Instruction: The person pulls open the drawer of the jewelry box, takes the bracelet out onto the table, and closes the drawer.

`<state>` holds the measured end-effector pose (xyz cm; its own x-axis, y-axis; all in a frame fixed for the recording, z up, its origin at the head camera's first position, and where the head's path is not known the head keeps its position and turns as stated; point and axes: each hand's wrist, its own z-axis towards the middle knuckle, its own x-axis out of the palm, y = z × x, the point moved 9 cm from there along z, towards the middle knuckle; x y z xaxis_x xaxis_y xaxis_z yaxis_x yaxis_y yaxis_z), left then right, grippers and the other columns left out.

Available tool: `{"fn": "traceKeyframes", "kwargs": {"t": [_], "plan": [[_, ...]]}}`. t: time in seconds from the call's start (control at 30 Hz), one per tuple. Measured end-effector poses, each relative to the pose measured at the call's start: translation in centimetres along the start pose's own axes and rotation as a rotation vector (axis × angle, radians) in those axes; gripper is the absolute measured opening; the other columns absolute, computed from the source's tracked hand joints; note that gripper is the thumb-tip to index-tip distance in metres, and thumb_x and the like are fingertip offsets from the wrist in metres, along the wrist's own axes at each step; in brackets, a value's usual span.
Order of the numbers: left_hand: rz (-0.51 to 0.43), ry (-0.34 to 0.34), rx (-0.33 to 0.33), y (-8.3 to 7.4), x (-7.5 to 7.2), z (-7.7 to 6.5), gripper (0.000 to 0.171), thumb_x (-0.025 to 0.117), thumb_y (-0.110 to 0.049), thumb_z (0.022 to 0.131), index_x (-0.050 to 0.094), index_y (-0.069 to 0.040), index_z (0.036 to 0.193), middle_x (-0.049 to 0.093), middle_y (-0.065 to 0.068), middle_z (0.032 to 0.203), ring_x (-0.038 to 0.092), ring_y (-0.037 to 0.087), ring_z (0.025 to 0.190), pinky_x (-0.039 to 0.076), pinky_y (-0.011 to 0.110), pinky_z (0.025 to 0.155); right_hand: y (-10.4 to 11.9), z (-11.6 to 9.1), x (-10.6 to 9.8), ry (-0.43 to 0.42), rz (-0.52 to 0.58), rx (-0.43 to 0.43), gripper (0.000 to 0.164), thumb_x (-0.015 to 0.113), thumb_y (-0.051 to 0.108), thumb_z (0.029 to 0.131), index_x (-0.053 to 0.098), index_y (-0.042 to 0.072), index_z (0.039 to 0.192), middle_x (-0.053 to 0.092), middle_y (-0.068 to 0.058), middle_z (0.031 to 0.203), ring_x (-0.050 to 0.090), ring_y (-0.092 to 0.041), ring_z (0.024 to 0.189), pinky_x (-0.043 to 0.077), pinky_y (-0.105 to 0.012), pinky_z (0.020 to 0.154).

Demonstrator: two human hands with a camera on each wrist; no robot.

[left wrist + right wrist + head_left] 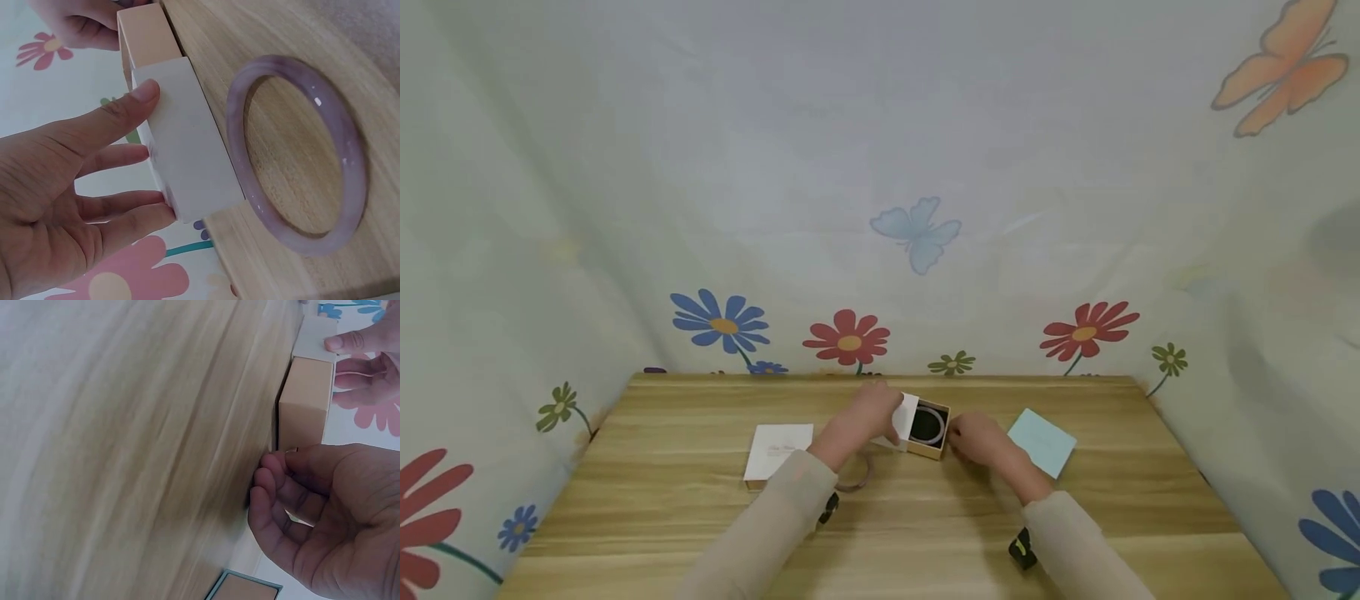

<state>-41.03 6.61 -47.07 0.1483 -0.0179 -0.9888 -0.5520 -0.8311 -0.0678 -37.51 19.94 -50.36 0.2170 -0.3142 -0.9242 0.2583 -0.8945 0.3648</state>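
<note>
Wooden table (925, 542), white box (771, 446) at left, pale blue box (1041, 442) at right, flowered backdrop (760, 150), orange butterfly (1253, 81)

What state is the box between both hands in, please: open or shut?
Partly open: its tan tray sticks out of the white sleeve, exposing the dark inside.

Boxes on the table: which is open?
The middle box, its drawer partly out, bangle inside; the left white box and right blue box look closed.

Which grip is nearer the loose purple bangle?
Left. The left grip holds the white cover just beyond the bangle; the right grip sits farther off, right of the tan box.
</note>
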Motion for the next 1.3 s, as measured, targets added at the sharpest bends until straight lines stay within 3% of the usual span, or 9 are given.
{"fn": "traceKeyframes", "kwargs": {"t": [0.13, 0.3, 0.43, 0.6, 0.73, 0.97, 1.3], "plan": [[0.026, -0.031, -0.005, 0.6, -0.7, 0.1, 0.048, 0.094, -0.040, 0.071, 0.073, -0.010, 0.101, 0.068, 0.004, 0.096, 0.061, 0.025, 0.100, 0.048, 0.041, 0.096, 0.4, 1.0, -0.4, -0.023, -0.052, -0.006, 0.032, 0.058, 0.008, 0.100, 0.061, 0.011, 0.069, 0.051, 0.004, 0.056, 0.045, -0.012, 0.054, 0.040, -0.030, 0.058], [0.023, -0.015, -0.025, 1.1, -1.0, -0.2, 0.042, 0.093, -0.040, 0.071, 0.073, -0.010, 0.094, 0.066, 0.003, 0.093, 0.059, 0.024, 0.098, 0.048, 0.041, 0.096, 0.7, 1.9, -0.1, 0.004, -0.079, 0.005, 0.033, 0.059, 0.011, 0.100, 0.060, 0.014, 0.067, 0.052, 0.005, 0.056, 0.045, -0.011, 0.053, 0.039, -0.028, 0.056], [0.020, -0.018, -0.024, 1.2, -1.1, -0.5, 0.040, 0.094, -0.039, 0.071, 0.072, -0.010, 0.088, 0.064, 0.002, 0.087, 0.058, 0.022, 0.092, 0.049, 0.039, 0.089, 0.9, 1.9, -0.2, -0.016, -0.076, 0.005, 0.033, 0.060, 0.010, 0.099, 0.060, 0.013, 0.066, 0.052, 0.003, 0.056, 0.045, -0.012, 0.053, 0.038, -0.029, 0.055], [0.003, 0.014, -0.026, 1.2, -0.5, -0.8, 0.041, 0.095, -0.037, 0.070, 0.073, -0.010, 0.089, 0.063, 0.001, 0.082, 0.057, 0.018, 0.081, 0.051, 0.034, 0.078, 1.0, 1.7, 0.5, -0.017, -0.078, -0.012, 0.033, 0.061, 0.010, 0.098, 0.062, 0.014, 0.065, 0.051, 0.006, 0.053, 0.044, -0.011, 0.051, 0.036, -0.027, 0.053], [-0.016, 0.022, -0.022, 0.9, -0.1, -0.8, 0.040, 0.095, -0.036, 0.069, 0.073, -0.010, 0.090, 0.063, 0.000, 0.081, 0.056, 0.018, 0.080, 0.051, 0.034, 0.077, 0.7, 1.1, 0.8, -0.011, -0.033, 0.017, 0.029, 0.062, 0.009, 0.097, 0.066, 0.012, 0.069, 0.054, 0.006, 0.053, 0.046, -0.010, 0.051, 0.037, -0.027, 0.053], [0.017, 0.002, -0.034, -0.1, -0.2, -0.6, 0.044, 0.093, -0.040, 0.072, 0.074, -0.009, 0.097, 0.067, 0.005, 0.098, 0.059, 0.025, 0.101, 0.047, 0.040, 0.098, -0.4, 0.0, 0.3, -0.010, 0.002, 0.066, 0.024, 0.062, 0.010, 0.098, 0.069, 0.011, 0.075, 0.057, 0.005, 0.056, 0.049, -0.010, 0.051, 0.040, -0.027, 0.054], [0.020, -0.005, -0.042, -0.2, -0.2, -0.6, 0.046, 0.092, -0.041, 0.073, 0.074, -0.009, 0.101, 0.066, 0.011, 0.106, 0.060, 0.029, 0.105, 0.049, 0.042, 0.097, -0.9, -0.4, 0.1, -0.004, 0.008, 0.065, 0.024, 0.062, 0.009, 0.098, 0.070, 0.011, 0.075, 0.057, 0.005, 0.055, 0.049, -0.010, 0.050, 0.040, -0.026, 0.054]]}}
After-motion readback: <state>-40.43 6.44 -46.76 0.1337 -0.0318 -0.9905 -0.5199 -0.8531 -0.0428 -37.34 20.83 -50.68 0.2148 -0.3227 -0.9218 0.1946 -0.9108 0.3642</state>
